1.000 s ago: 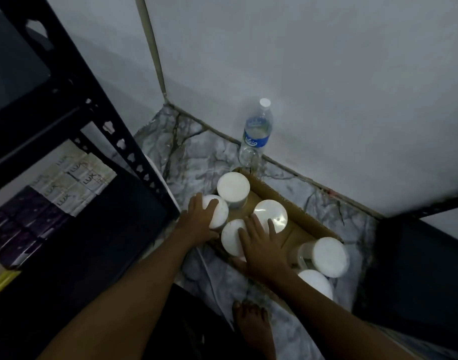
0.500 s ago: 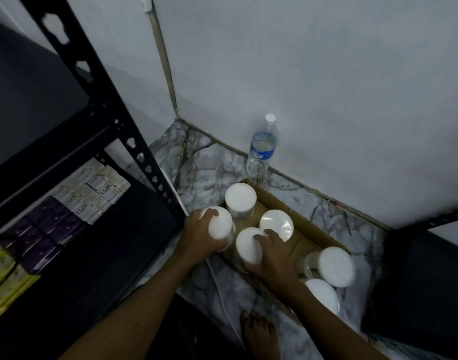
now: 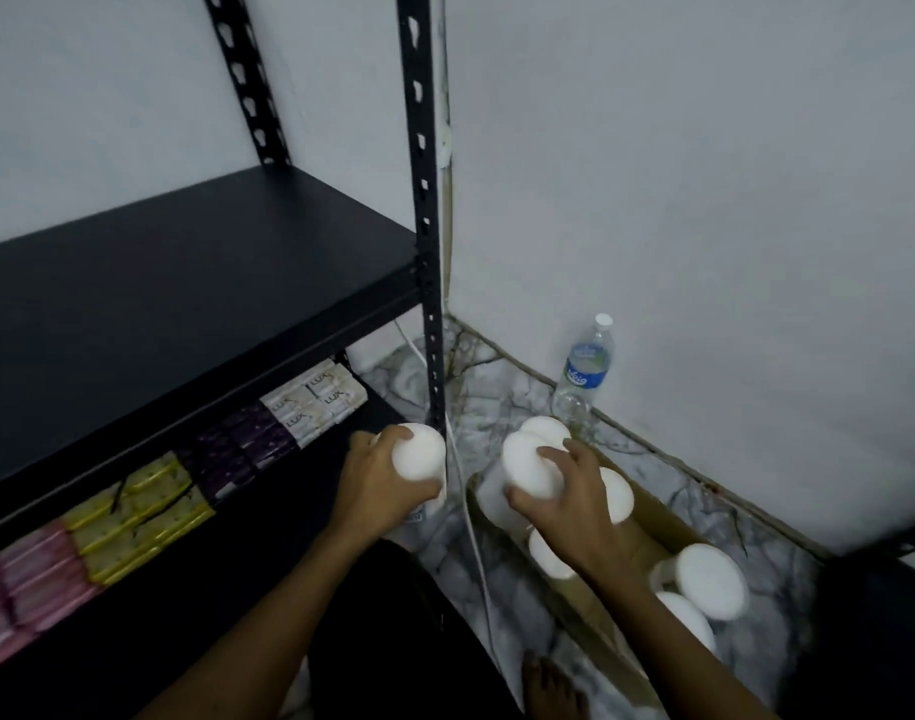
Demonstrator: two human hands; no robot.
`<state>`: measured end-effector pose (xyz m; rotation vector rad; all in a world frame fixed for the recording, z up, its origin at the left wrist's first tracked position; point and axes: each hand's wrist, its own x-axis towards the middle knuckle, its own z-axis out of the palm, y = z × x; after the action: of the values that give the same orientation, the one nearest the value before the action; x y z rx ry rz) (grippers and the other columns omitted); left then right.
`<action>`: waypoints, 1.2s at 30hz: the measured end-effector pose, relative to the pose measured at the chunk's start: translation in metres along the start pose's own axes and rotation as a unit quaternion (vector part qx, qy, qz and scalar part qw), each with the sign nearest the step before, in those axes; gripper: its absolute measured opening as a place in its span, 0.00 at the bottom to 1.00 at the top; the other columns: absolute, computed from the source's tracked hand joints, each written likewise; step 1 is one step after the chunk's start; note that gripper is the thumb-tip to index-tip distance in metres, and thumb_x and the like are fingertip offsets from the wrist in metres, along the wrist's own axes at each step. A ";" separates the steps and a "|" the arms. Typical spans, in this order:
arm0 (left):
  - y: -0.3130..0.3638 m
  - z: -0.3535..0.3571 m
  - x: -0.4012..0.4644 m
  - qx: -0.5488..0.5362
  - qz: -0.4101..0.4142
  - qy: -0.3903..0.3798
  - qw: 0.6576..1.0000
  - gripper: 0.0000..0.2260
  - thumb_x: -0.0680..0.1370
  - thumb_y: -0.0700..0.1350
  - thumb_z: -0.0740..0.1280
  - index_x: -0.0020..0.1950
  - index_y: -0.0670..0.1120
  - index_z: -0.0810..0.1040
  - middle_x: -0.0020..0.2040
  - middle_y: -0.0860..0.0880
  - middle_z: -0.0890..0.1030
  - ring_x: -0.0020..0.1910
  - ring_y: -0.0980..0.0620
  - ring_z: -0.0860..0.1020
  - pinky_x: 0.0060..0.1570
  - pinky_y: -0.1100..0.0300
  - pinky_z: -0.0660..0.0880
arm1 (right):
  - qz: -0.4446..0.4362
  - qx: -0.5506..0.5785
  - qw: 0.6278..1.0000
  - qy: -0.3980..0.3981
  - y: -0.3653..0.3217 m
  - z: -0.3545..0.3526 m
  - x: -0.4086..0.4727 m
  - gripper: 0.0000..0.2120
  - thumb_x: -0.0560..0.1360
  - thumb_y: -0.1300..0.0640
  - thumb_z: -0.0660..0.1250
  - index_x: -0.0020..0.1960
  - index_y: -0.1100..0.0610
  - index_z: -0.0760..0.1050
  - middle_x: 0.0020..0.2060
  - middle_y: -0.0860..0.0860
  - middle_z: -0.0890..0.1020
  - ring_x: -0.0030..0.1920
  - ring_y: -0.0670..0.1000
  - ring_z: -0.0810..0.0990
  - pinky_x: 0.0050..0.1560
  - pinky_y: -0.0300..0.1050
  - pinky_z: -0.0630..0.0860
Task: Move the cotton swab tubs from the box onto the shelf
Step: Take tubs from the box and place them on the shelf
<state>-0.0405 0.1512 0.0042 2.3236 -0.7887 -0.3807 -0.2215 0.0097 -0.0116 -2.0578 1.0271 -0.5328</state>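
- Head view, left centre: the black shelf (image 3: 195,262) board is flat and matte with bare surface; its perforated metal upright (image 3: 423,210) stands at its right front corner.
- Lower centre: the left hand (image 3: 380,485) grasps a white-lidded tub (image 3: 419,452) just beside the upright's foot.
- Right of it: the right hand (image 3: 569,504) grasps a second tub (image 3: 531,472) above the cardboard box (image 3: 653,517).
- Lower right: more round tubs (image 3: 710,579) stand in the box on the marbled floor (image 3: 497,402).
- Lower left: wrapped soap packs (image 3: 133,506) fill the lower tier.
- Right centre: a clear water bottle (image 3: 585,374) stands against the wall.
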 end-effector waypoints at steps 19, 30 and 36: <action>0.015 -0.304 -0.143 0.000 0.045 0.290 0.956 0.28 0.64 0.56 0.76 0.61 0.57 0.73 0.60 0.50 0.68 0.55 0.50 0.70 0.50 0.60 0.68 | -0.398 0.043 0.913 -0.072 -0.326 -0.006 -0.052 0.25 0.65 0.54 0.77 0.61 0.55 0.77 0.65 0.49 0.70 0.61 0.43 0.67 0.55 0.22 0.58; -0.070 -0.376 -0.171 0.098 -0.088 0.336 0.933 0.29 0.63 0.60 0.75 0.61 0.56 0.74 0.58 0.45 0.71 0.61 0.44 0.67 0.51 0.56 0.67 | -0.490 -0.009 0.851 -0.188 -0.421 0.092 -0.075 0.28 0.65 0.48 0.74 0.63 0.56 0.75 0.64 0.51 0.69 0.65 0.52 0.68 0.62 0.41 0.66; -0.118 -0.399 -0.184 0.094 -0.156 0.334 0.925 0.30 0.65 0.58 0.74 0.64 0.54 0.71 0.62 0.44 0.67 0.63 0.44 0.66 0.56 0.56 0.67 | -0.497 -0.010 0.829 -0.256 -0.457 0.163 -0.087 0.29 0.67 0.46 0.73 0.65 0.55 0.73 0.65 0.51 0.68 0.65 0.52 0.66 0.60 0.40 0.65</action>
<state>0.0485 0.5327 0.2368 2.5164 -0.1217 0.3710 0.0557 0.3293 0.2418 -2.4487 -0.4310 -0.4017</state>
